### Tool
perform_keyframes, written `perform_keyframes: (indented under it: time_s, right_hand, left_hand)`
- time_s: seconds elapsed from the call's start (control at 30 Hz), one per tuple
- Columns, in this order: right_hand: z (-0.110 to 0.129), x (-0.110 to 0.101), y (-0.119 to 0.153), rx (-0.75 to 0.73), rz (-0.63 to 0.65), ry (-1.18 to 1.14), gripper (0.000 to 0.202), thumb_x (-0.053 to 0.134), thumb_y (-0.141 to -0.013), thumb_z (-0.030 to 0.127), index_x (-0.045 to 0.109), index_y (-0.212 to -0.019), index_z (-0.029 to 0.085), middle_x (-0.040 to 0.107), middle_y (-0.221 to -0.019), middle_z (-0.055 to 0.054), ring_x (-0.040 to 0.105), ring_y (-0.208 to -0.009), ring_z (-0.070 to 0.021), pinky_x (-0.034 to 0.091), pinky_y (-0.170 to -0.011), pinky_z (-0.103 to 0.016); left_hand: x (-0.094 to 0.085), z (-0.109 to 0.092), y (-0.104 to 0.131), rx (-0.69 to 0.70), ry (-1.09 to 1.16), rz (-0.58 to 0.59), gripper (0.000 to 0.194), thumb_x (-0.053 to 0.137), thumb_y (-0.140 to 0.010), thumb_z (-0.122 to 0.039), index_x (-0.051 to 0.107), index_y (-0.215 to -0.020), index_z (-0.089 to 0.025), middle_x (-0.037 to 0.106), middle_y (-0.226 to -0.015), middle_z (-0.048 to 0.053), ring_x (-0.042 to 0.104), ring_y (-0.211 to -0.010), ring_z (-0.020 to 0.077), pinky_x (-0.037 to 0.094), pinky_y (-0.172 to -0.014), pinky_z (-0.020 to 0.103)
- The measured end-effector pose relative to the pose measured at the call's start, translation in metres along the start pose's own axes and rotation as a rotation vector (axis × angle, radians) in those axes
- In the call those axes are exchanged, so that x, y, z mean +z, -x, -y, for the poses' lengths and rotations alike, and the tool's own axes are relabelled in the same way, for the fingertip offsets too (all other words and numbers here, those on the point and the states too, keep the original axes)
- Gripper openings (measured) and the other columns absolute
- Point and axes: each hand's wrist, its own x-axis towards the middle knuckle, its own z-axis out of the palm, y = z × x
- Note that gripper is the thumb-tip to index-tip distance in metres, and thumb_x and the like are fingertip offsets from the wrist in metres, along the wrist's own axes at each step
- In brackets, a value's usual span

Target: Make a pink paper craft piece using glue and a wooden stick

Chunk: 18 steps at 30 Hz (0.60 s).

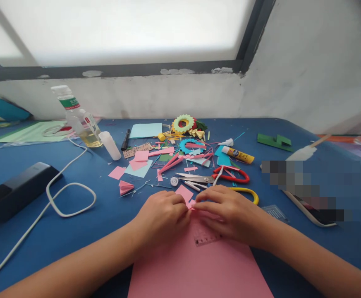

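Observation:
Over the top of a large pink sheet (195,273), both hands meet at a small piece of pink paper (192,205). My left hand (164,215) is closed, with its fingertips curled at the paper's left side. My right hand (230,213) pinches the same piece between thumb and fingers. A clear plastic ruler or stencil (206,238) lies on the sheet, partly under my right hand. Just beyond the fingers rests a loose pink paper square (185,192). Scissors (203,179) with red and yellow handles lie behind my right hand, which hides part of them.
Paper scraps (170,163) cover the middle of the blue table. A glue stick (237,155) lies at right, near a phone (310,207). At left stand a bottle (81,120) and a white tube (110,145), with a dark device (22,186) and white cable (60,213) nearer.

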Motion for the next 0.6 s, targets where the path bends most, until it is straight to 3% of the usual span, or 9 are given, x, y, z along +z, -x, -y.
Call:
perform_keyframes:
  time_s: [0.1,0.3,0.43,0.6]
  right_hand:
    - [-0.007,0.003,0.0,-0.008,0.005,-0.033,0.016,0.048,-0.087,0.015,0.064,-0.087,0.016,0.066,-0.089,-0.006,0.058,-0.08,-0.0165,0.046,-0.071,-0.03]
    - [-0.017,0.0,0.002,-0.012,0.117,-0.102,0.017,0.049,-0.088,0.013,0.065,-0.09,0.017,0.067,-0.099,-0.005,0.061,-0.088,-0.017,0.047,-0.077,-0.03]
    - [-0.015,-0.002,0.0,0.024,0.112,-0.118,0.015,0.051,-0.087,0.018,0.066,-0.086,0.016,0.067,-0.094,-0.006,0.061,-0.083,-0.0174,0.047,-0.074,-0.03]
    - [-0.011,0.003,-0.006,0.135,0.057,-0.209,0.015,0.051,-0.085,0.015,0.064,-0.08,0.016,0.065,-0.088,-0.006,0.059,-0.082,-0.0153,0.046,-0.074,-0.028]
  left_hand:
    - [0.002,-0.002,-0.001,-0.001,0.023,0.013,0.031,0.043,-0.087,-0.021,0.063,-0.066,-0.015,0.065,-0.069,0.003,0.059,-0.063,0.0141,0.046,-0.06,0.027]
    - [-0.01,0.01,-0.001,0.097,0.174,0.106,0.019,0.047,-0.084,-0.018,0.066,-0.082,-0.017,0.067,-0.087,0.001,0.06,-0.078,0.0121,0.048,-0.069,0.023]
    - [-0.014,0.016,-0.002,0.187,0.159,0.134,0.022,0.043,-0.087,-0.019,0.065,-0.085,-0.015,0.066,-0.096,0.004,0.06,-0.083,0.0143,0.049,-0.076,0.027]
    - [-0.012,0.018,-0.003,0.305,0.122,0.137,0.023,0.041,-0.086,-0.016,0.064,-0.091,-0.014,0.068,-0.096,0.005,0.06,-0.088,0.0166,0.049,-0.076,0.03]
